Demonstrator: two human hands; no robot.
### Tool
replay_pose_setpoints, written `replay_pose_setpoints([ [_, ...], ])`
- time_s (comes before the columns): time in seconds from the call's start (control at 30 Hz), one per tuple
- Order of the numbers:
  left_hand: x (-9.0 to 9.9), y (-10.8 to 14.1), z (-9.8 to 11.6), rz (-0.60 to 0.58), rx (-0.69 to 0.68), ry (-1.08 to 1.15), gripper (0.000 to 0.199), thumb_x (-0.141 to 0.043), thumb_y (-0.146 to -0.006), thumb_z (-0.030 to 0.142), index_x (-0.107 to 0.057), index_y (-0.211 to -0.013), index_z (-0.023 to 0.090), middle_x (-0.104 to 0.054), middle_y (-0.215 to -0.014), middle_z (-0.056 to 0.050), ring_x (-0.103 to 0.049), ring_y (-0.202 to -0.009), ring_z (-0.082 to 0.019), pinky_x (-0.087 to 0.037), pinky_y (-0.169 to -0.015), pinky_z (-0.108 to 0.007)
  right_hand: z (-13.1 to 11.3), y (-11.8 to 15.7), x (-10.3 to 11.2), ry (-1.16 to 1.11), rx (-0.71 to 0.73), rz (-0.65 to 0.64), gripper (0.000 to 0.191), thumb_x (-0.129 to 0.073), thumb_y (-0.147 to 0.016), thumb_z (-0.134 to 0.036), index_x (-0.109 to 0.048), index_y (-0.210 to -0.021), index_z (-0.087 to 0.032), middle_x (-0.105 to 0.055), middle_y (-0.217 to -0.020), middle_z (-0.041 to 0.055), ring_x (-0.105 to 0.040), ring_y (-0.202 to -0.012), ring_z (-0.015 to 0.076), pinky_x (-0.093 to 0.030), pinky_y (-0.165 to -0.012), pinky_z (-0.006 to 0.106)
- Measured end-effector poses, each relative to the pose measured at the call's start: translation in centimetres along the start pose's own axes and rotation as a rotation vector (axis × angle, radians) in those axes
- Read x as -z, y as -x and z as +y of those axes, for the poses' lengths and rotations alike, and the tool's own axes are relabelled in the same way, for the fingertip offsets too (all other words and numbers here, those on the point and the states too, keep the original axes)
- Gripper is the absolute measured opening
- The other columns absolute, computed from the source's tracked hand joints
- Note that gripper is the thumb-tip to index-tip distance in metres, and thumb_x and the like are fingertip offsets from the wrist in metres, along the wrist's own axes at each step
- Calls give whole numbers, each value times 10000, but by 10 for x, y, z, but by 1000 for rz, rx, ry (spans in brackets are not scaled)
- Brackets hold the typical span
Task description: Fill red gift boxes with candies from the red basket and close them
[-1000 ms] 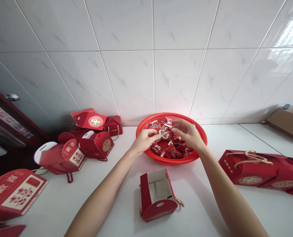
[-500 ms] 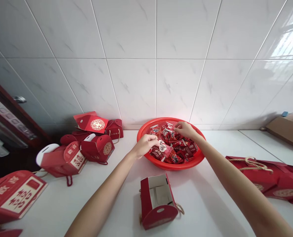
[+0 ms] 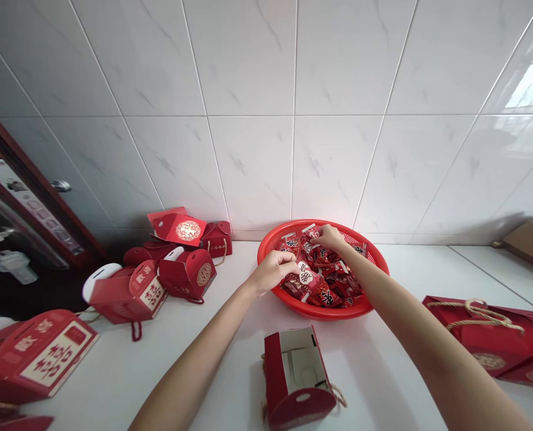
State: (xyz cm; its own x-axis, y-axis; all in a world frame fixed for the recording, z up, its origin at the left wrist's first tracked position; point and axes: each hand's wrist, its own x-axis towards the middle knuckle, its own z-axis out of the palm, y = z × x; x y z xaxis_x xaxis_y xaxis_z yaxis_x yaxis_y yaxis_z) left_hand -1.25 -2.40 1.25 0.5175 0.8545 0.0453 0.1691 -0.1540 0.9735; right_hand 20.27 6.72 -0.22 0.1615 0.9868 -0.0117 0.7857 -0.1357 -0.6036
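A round red plastic basket [image 3: 324, 312] stands against the tiled wall, heaped with small red wrapped candies [image 3: 338, 281]. My left hand [image 3: 271, 272] reaches over its left rim, thumb and fingers closed on a pink-and-red candy packet [image 3: 308, 274] with white lettering. Over the back of the heap, my right hand [image 3: 331, 237] has its fingertips pinched together at a small wrapped candy [image 3: 311, 232]; they partly cover it. In front of the basket sits a red cardboard gift box [image 3: 299, 407], its top open, the pale inside showing, with twine handles at its sides.
Several red gift boxes [image 3: 127, 293] with gold and white prints crowd the left side of the white counter [image 3: 230, 359]. More red boxes [image 3: 486, 341] with twine handles stand at the right. A brown carton [image 3: 529, 242] lies at the far right; a door with keys [image 3: 12, 263] is at left.
The whole view has shifted slightly, moving things right and a little down. My right hand has moved left and lower among the candies. My left hand keeps hold of its packet.
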Motion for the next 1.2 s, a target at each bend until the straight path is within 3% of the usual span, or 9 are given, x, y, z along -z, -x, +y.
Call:
replay_pose_setpoints([
  [0.07,0,0,-1,5,-6,9,234,-642,-616,349,-495,-508,201,-486,-567,25,-422,-620,-142,-305,-597,-281,2,1,6,-87,43,0,308,-695,-952,-333,-648,-1204,-163,-683,-1200,91,-683,-1007,224,-593,-851,410],
  [0.13,0,0,-1,14,-14,18,227,-647,-617,342,-511,-505,200,-487,-561,27,-425,-611,-140,-309,-595,-282,1,4,12,-206,98,3,263,-811,-824,-264,-654,-1006,-157,-731,-953,46,-694,-827,193,-588,-704,327],
  [0.2,0,0,-2,32,-28,30,232,-658,-618,338,-515,-499,200,-479,-551,32,-413,-600,-134,-310,-591,-282,-1,8,19,-337,156,-8,334,-884,-668,-201,-591,-827,-186,-693,-695,-21,-660,-644,165,-531,-559,268],
  [0.27,0,-1,-3,53,-42,45,237,-667,-624,338,-517,-503,199,-479,-551,36,-409,-594,-127,-318,-591,-280,-4,18,25,-461,206,-35,405,-911,-578,-211,-542,-744,-208,-647,-570,-54,-627,-547,151,-490,-501,252],
  [0.37,-1,-1,-5,72,-51,73,226,-677,-640,351,-545,-541,196,-521,-576,28,-455,-609,-132,-362,-611,-285,-5,39,31,-624,262,-66,413,-936,-537,-318,-600,-746,-197,-708,-639,-6,-657,-580,158,-524,-551,274],
  [0.57,0,-2,-7,89,-53,174,249,-743,-650,361,-583,-588,180,-588,-651,8,-546,-681,-149,-462,-722,-317,1,73,38,-829,291,-32,476,-818,-688,-614,-705,-810,-168,-727,-785,44,-654,-661,144,-545,-620,283],
  [0.83,-1,1,-3,155,-64,270,275,-795,-615,344,-586,-556,176,-571,-626,17,-546,-680,-144,-467,-717,-304,-2,100,35,-852,288,-170,294,-867,-652,-384,-705,-804,-192,-745,-785,24,-686,-728,188,-549,-693,318],
  [1.07,-3,1,-5,215,-83,262,295,-771,-623,330,-532,-529,186,-496,-580,46,-455,-604,-106,-401,-619,-257,5,104,33,-924,280,-27,361,-844,-670,-517,-702,-784,-206,-735,-741,34,-692,-699,230,-553,-662,356],
  [1.2,-2,2,-4,183,-67,227,255,-766,-628,342,-578,-563,182,-590,-623,25,-533,-647,-127,-443,-664,-271,3,105,30,-966,267,23,375,-841,-672,-522,-656,-786,-217,-709,-719,20,-680,-678,218,-558,-678,368],
])
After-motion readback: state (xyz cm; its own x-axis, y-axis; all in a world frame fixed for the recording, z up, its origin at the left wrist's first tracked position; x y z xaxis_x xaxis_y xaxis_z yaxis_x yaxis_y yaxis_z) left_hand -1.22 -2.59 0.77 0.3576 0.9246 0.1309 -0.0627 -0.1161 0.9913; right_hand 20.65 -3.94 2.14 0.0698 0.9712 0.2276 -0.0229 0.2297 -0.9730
